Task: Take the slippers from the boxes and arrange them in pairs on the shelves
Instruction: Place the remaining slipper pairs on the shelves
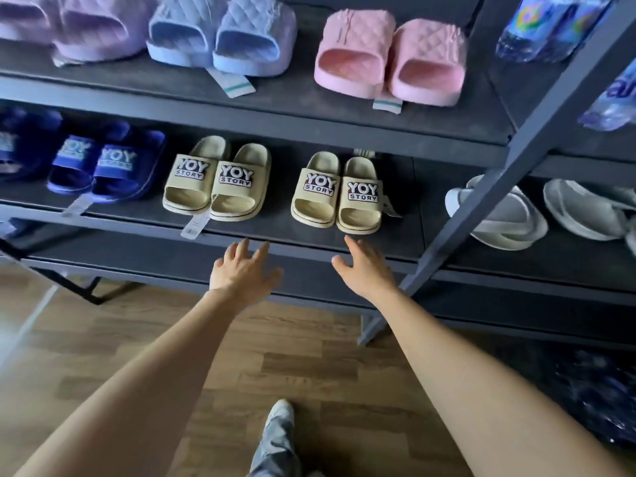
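Below rounded, seemingly foam cream slippers (361,196): left hand (242,271), right hand (366,266), fingers spread, empty.

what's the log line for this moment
left hand: open, empty | right hand: open, empty | both at shelf edge | beige pairs: on shelf

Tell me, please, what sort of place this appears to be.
Likely a shop or stockroom: dark metal shelves hold tagged slippers in pairs, beside packed water bottles.
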